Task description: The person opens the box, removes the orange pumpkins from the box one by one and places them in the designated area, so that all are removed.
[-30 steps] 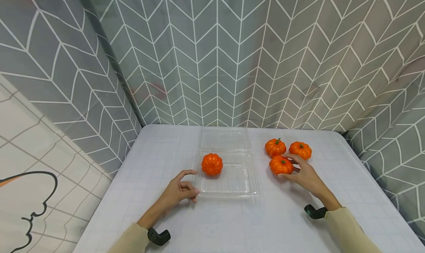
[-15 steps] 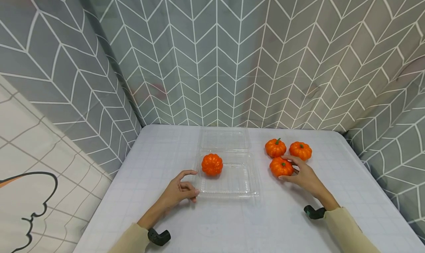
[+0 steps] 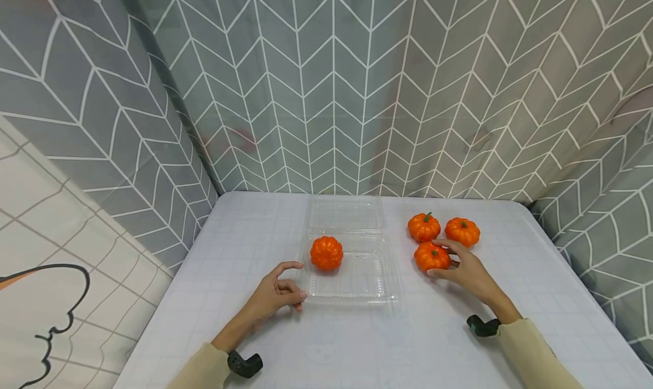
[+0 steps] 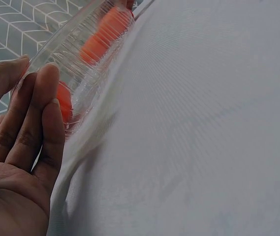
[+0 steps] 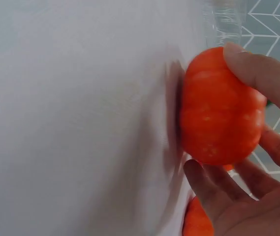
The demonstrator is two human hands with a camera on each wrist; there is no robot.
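Observation:
My right hand (image 3: 466, 270) grips the nearest of three small orange pumpkins on the right of the table. In the right wrist view the thumb lies on one side of this pumpkin (image 5: 221, 110) and the fingers curve round the other. It sits on or very close to the tablecloth. My left hand (image 3: 278, 290) holds the left rim of a clear plastic clamshell container (image 3: 352, 292) between thumb and fingers; the exact contact is partly hidden. Another pumpkin (image 3: 326, 253) rests stem-hidden in the container's left half.
Behind the gripped pumpkin sit two others, a left one (image 3: 423, 227) and a right one (image 3: 462, 232). The container's lid (image 3: 344, 214) lies open toward the back edge. A white cloth covers the table (image 3: 357, 349); patterned curtains (image 3: 331, 94) hang behind it.

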